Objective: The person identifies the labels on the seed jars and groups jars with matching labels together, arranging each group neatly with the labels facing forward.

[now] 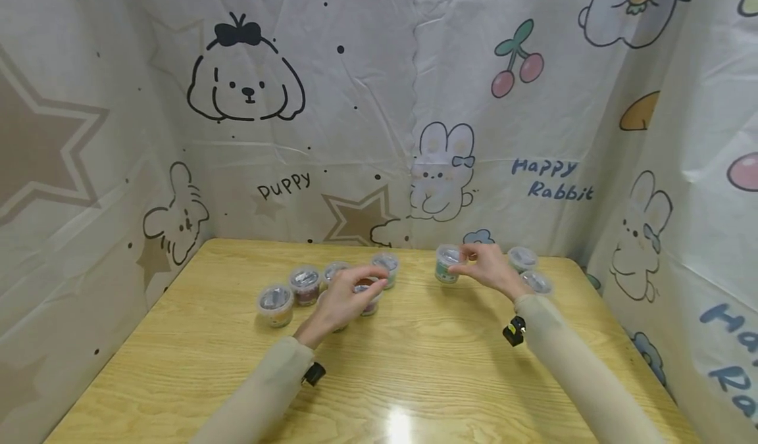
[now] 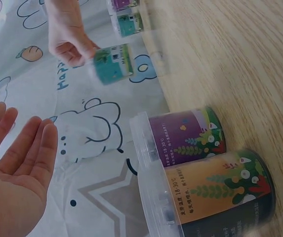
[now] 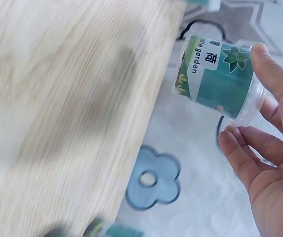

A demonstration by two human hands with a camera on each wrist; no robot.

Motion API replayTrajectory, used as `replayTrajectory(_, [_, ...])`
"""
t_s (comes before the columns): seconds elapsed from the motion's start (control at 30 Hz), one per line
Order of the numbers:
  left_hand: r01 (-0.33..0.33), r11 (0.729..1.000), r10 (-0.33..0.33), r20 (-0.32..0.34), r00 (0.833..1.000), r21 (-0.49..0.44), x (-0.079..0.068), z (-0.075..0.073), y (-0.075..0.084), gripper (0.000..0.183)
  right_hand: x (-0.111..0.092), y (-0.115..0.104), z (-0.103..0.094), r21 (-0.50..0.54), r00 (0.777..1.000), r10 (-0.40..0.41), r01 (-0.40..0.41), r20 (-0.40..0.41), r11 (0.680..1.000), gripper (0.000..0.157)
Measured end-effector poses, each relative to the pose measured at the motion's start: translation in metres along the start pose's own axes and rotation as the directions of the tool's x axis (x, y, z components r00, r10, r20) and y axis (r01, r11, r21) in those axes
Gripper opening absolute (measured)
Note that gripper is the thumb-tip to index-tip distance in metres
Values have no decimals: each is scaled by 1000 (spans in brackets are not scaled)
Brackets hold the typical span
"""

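Head view: right hand (image 1: 490,268) is pinching a lidded, green-labelled, clear plastic cup (image 3: 220,79) near the yellow wooden table's (image 1: 426,352) far edge, empty left hand (image 1: 348,293) is hovering loose-fingered above that table, cup probably handling light, stiff, slippery, best held by lid rim (image 3: 251,102).

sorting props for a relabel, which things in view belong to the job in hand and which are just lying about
Likely the job:
green-labelled cup in the right hand
other lidded cups on the table

Just around it:
patterned cloth
black wrist devices
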State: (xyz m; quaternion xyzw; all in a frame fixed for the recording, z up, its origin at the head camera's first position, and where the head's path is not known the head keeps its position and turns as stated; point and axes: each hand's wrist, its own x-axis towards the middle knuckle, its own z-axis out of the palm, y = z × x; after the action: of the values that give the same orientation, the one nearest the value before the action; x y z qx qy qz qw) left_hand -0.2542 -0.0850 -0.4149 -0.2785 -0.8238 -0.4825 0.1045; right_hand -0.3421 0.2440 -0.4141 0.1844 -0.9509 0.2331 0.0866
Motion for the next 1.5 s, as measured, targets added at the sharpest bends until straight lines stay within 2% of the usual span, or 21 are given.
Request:
replayTrajectory(0.3, [-33,999,33,-12,999,-27,1,0,0,14,3,43,-3,-18,999,44,-44,13,999,33])
replayTrajectory(0.57, [-39,999,39,-18,999,-23,2,0,1,13,3,63,-13,-60,988,143,-140,52,988,34])
replayTrajectory(0.73, [-38,999,37,-16,999,-24,1,0,1,14,6,70,-17,-81,986,157,-153,56,985,34])
replayTrajectory(0.9, [-50,998,49,-17,999,-37,1,-1,2,13,8,74,-20,-81,984,158,-151,86,985,32])
replayTrajectory(1.13, [-35,999,34,-16,999,-41,1,-2,0,13,9,75,-19,-94,978,164,-153,127,984,28])
replayTrajectory(1.5, [-15,999,14,-13,1000,-40,0,-1,1,13,7,77,-18,-117,978,166,-151,131,982,21])
